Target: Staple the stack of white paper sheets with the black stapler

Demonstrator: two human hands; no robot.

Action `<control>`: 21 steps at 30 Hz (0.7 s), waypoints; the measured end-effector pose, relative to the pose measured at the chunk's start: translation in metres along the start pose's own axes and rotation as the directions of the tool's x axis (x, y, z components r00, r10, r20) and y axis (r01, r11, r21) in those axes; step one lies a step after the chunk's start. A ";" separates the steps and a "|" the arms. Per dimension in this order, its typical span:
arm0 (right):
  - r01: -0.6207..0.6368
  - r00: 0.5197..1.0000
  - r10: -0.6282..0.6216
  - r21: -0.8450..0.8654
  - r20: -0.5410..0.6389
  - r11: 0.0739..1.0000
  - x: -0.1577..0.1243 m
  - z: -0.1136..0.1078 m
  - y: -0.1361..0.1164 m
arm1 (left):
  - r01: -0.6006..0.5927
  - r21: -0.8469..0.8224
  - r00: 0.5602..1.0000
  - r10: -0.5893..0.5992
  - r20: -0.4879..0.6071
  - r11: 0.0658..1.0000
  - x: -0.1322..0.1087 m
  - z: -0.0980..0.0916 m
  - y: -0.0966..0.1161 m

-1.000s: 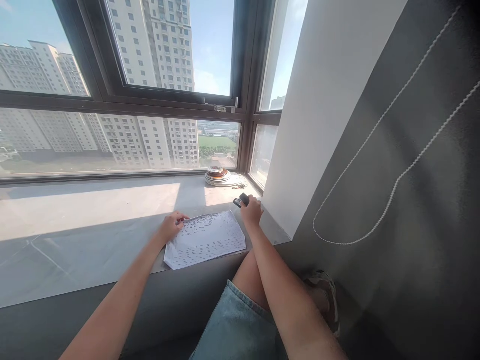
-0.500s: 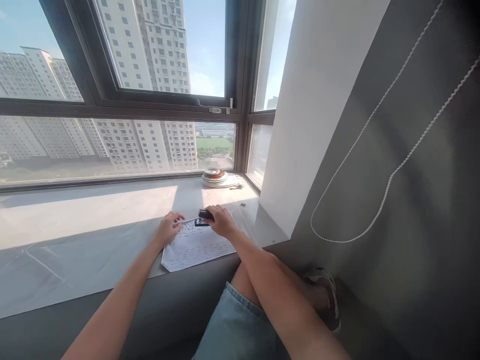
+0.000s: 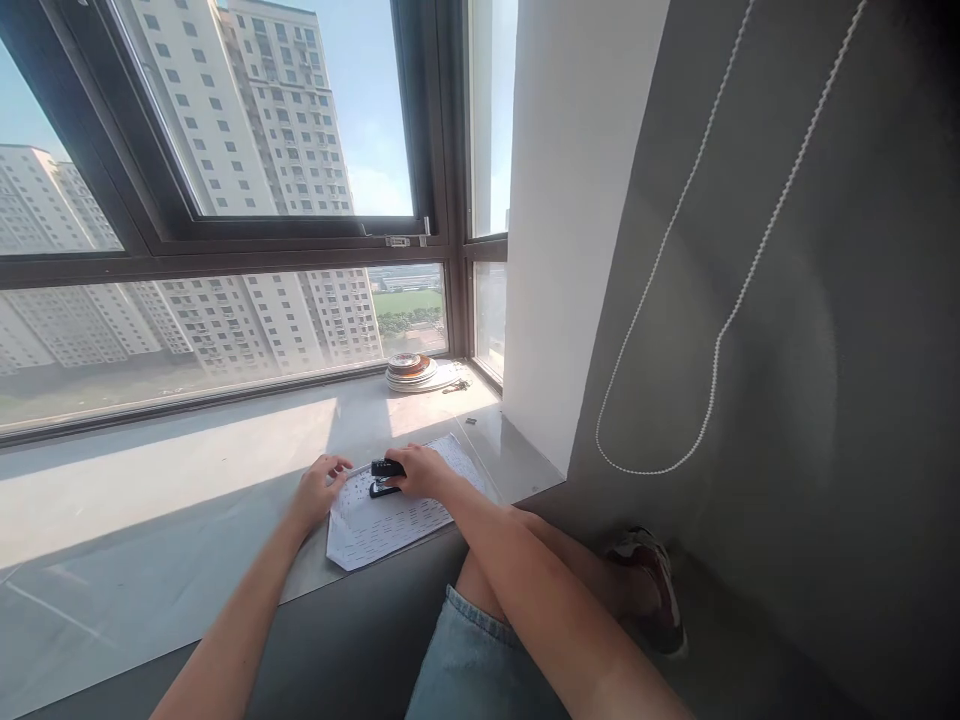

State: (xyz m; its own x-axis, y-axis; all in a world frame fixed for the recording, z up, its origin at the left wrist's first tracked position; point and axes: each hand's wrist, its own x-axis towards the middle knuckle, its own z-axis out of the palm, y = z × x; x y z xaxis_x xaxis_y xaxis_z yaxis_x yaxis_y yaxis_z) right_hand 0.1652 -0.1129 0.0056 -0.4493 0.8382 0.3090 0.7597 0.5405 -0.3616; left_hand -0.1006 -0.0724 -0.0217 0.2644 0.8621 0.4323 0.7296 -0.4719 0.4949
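Observation:
Printed sheets of paper (image 3: pixel 390 515) lie at the front edge of the windowsill. My right hand (image 3: pixel 420 470) is wrapped round a black stapler (image 3: pixel 385 468), its jaws apart, over the upper part of the sheets. At the upper left corner of the paper is my left hand (image 3: pixel 321 488), with bent fingers touching the paper's edge; thumb and fingertips come close together there. The exact contact of the left fingertips is small in view.
Stacked plates (image 3: pixel 411 374) stand by the window corner with a small chain-like item (image 3: pixel 456 386) beside them. A small dark piece (image 3: pixel 471 421) lies on the sill (image 3: pixel 187 500). A beaded cord (image 3: pixel 716 370) hangs at the right.
The stapler in my right hand has come off the paper's upper edge and its jaws look wider apart. More of the sheets shows. The camera view has turned to the right.

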 end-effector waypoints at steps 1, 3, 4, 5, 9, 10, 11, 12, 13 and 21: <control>-0.038 0.999 0.037 0.022 0.004 0.999 -0.002 -0.005 0.007 | 0.001 -0.007 1.000 -0.001 -0.002 1.000 0.000 0.000 0.000; -0.103 0.995 0.103 0.077 0.004 0.992 -0.009 -0.014 0.022 | 0.001 -0.016 1.000 -0.001 -0.012 1.000 0.000 -0.001 0.000; -0.122 0.992 0.123 0.105 0.004 0.987 -0.012 -0.019 0.030 | 0.003 -0.019 1.000 -0.004 -0.021 1.000 0.000 -0.001 0.000; -0.131 0.991 0.132 0.131 0.006 0.983 -0.015 -0.022 0.036 | 0.008 -0.022 1.000 -0.008 -0.029 1.000 0.000 -0.001 0.000; -0.164 0.985 0.170 0.173 -0.020 0.971 -0.026 -0.029 0.055 | 0.013 -0.025 0.999 -0.014 -0.041 1.000 -0.001 -0.001 0.000; -0.182 0.981 0.191 0.178 -0.033 0.967 -0.027 -0.030 0.058 | 0.010 -0.024 0.999 -0.011 -0.039 1.000 -0.001 -0.001 0.000; -0.199 0.977 0.210 0.186 -0.045 0.962 -0.029 -0.030 0.061 | 0.009 -0.023 0.999 -0.009 -0.035 1.000 -0.001 -0.001 0.000; -0.210 0.973 0.225 0.198 -0.055 0.957 -0.031 -0.029 0.063 | 0.007 -0.023 1.000 -0.008 -0.031 1.000 -0.001 -0.001 0.001; -0.216 0.970 0.234 0.211 -0.062 0.953 -0.032 -0.029 0.064 | 0.005 -0.024 1.000 -0.006 -0.027 1.000 -0.002 -0.001 0.001; -0.186 0.828 0.365 0.405 -0.426 0.895 -0.042 -0.049 0.102 | 0.008 -0.027 1.000 -0.009 -0.015 1.000 -0.003 0.000 0.001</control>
State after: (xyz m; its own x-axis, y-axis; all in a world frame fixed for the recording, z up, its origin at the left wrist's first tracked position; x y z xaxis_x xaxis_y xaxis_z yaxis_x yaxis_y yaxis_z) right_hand 0.2847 -0.0963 -0.0012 0.1053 0.8604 0.4985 0.5729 0.3573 -0.7377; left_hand -0.1005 -0.0753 -0.0224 0.2488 0.8634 0.4390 0.7144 -0.4696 0.5187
